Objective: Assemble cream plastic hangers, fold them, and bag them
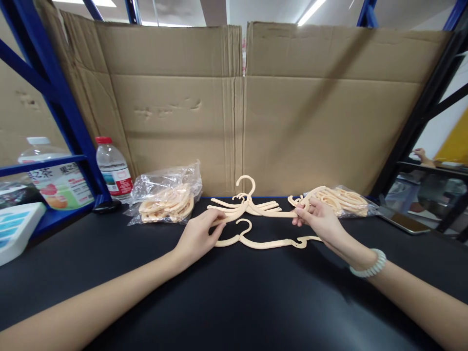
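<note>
A cream plastic clothes hanger [268, 211] is held up between my two hands, its hook pointing upward. My left hand [200, 230] pinches its left arm. Around the right arm's end, the fingers of my right hand [317, 218] are closed. Lying on the black table just below is a second cream hanger [266, 243], its left end partly hidden by my left hand. Behind the held hanger are several more cream hanger pieces [272, 204], partly covered by it.
Clear plastic bags of cream hanger parts lie at left [166, 202] and right [345, 201]. A red-capped bottle [113, 168] stands back left, and a phone [404, 220] lies at right. Cardboard [175, 107] walls off the table's back. A white tray [18, 229] sits at far left.
</note>
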`<action>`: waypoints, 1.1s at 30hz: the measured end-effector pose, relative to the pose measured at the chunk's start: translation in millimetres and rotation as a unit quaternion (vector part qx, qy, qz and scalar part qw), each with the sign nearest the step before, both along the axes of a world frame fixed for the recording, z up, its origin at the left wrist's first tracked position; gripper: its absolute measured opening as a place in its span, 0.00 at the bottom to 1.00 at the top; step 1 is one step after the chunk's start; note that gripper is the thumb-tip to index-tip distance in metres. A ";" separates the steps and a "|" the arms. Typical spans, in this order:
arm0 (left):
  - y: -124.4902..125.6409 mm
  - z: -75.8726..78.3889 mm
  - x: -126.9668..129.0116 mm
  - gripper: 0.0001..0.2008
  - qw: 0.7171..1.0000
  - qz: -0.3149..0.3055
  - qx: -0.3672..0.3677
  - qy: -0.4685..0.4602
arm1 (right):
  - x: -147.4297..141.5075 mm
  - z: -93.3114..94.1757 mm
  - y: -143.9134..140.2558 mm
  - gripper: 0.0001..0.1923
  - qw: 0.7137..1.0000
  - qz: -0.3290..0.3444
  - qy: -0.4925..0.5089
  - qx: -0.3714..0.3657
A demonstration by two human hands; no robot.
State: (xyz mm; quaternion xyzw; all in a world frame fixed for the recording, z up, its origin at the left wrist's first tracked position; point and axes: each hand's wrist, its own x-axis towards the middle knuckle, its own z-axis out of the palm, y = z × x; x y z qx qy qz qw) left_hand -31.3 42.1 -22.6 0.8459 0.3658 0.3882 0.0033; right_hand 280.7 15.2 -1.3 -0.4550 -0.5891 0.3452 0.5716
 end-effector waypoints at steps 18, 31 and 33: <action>-21.2 81.0 -17.7 0.09 0.946 0.047 -0.084 0.311 | 24.2 4.0 6.3 0.12 0.985 0.098 0.133 -0.040; -33.3 82.8 -24.1 0.06 0.926 -0.067 -0.120 0.351 | 56.5 35.2 -2.4 0.16 0.891 0.241 -0.375 -0.085; -34.9 81.9 -22.2 0.07 0.928 -0.074 -0.136 0.339 | 55.3 33.0 -1.1 0.16 0.873 0.252 -0.412 -0.076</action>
